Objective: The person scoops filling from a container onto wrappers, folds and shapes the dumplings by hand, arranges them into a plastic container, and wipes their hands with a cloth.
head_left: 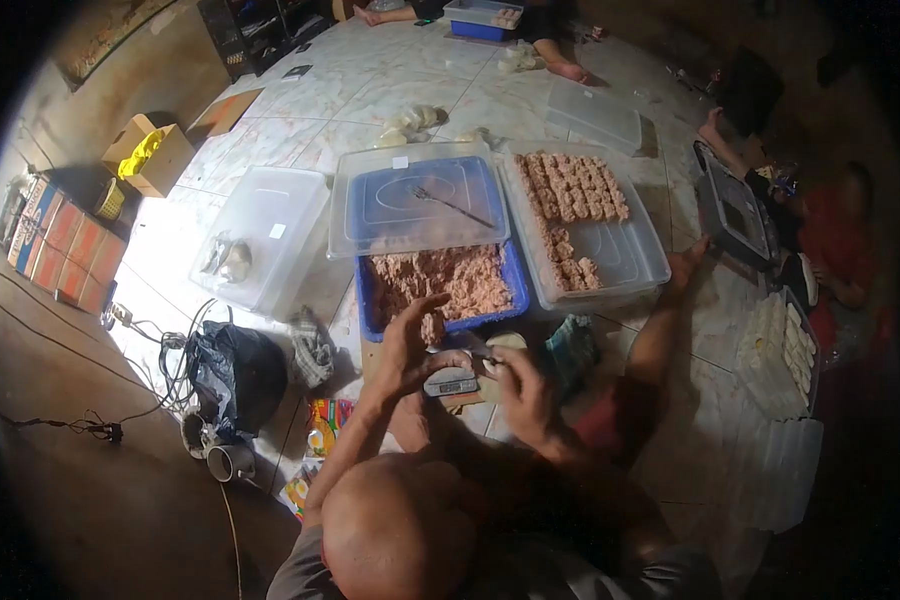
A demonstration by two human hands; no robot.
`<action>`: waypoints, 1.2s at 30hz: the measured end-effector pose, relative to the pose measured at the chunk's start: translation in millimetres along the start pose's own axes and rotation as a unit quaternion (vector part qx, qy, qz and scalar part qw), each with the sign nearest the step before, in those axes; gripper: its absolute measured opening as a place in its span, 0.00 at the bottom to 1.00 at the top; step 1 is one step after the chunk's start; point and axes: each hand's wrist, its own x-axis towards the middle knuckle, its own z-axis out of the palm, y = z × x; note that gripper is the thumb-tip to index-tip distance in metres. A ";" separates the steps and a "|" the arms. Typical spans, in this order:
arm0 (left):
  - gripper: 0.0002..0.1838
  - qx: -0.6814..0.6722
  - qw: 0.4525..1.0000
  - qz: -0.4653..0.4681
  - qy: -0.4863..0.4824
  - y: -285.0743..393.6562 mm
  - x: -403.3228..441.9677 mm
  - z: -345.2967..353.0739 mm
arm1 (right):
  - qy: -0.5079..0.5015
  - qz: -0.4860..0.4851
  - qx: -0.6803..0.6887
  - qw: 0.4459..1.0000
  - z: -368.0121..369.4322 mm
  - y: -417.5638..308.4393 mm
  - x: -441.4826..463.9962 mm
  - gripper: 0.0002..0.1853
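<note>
My left hand (407, 350) curls its fingers and thumb around a lump of pinkish ground filling (432, 329), at the near edge of a blue tub (363, 318). My right hand (527, 392) is closed on a thin flat tool (478, 346), perhaps a knife, its tip pointing toward my left hand. Below both hands sits a small digital kitchen scale (452, 384), partly covered by my left hand. The blue tub holds a mass of the same ground filling (460, 275). Across its far half lies a clear lid (345, 225) with a fork (450, 205) on top.
To the right, a clear tray (620, 255) holds rows of shaped lumps (570, 187). A clear lid (280, 190) with a plastic bag lies left. Nearby are a black bag (232, 365), cloths (570, 345), cables and cups. Another person (850, 230) sits at right beside containers.
</note>
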 end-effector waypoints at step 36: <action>0.22 0.139 0.982 0.054 -0.114 -17.1 -3.6 9.5 | -0.085 0.011 -0.066 0.994 -36.4 -22.3 15.2 0.07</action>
